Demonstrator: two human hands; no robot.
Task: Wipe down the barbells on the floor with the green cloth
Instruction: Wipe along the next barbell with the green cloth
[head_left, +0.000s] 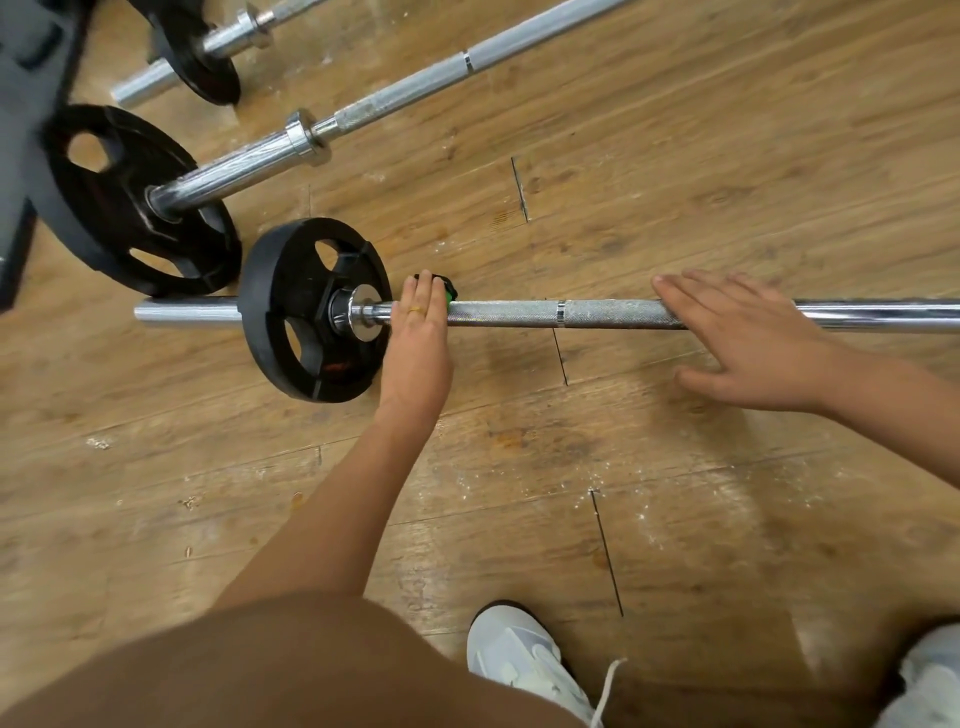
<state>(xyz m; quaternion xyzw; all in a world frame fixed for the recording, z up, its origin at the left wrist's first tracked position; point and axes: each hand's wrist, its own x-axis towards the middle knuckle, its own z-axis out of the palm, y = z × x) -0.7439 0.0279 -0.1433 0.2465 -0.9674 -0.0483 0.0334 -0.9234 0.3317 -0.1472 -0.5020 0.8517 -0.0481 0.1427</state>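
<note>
Wood floor (675, 156) – nearest barbell (613, 314) lies across its middle | black plate (291, 291) at its left end | right hand (753, 343) flat on shaft, fingers straight | left hand (421, 332) beside plate, fingers together, pressing green cloth (448, 297) onto bar

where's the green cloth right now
In the head view, left of centre, the green cloth sits under the left hand, pressed on the nearest barbell just right of its black plate.
</note>
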